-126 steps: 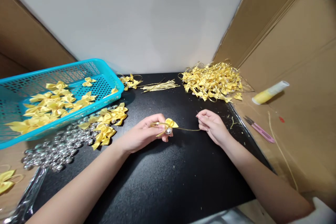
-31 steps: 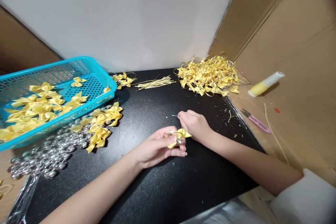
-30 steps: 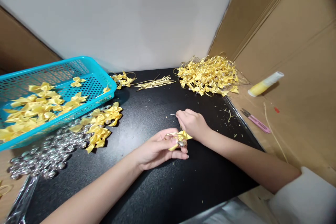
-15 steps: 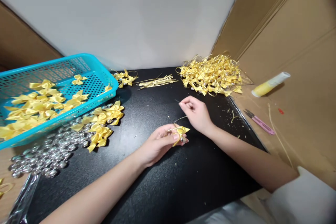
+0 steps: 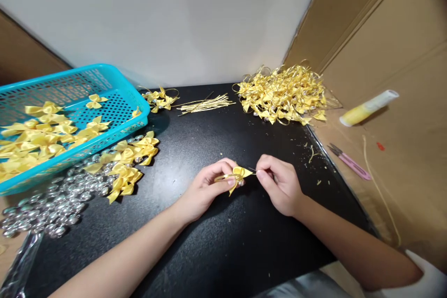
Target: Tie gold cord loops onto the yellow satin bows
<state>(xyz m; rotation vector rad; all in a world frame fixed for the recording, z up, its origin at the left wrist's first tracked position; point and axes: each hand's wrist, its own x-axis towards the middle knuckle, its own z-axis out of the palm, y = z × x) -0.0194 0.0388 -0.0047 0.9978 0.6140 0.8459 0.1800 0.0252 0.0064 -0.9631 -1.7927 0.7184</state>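
The left hand point(image 5: 204, 188) pinches a yellow bow point(image 5: 238, 173) with a gold loop and a small silver bell, held just above the black tabletop point(image 5: 223, 242). The right hand point(image 5: 281, 184), which half a second ago was lifted away toward the far side with the cord stretched out, is now back close beside the bow, its fingertips clenched on the short cord point(image 5: 252, 171) right at the knot. The slack is gone, so the tie looks drawn tight. A heap of finished bows point(image 5: 282, 95) lies well apart at the far right; loose bows point(image 5: 131, 160), bells point(image 5: 52, 205) and a blue basket point(image 5: 115, 81) sit to the left.
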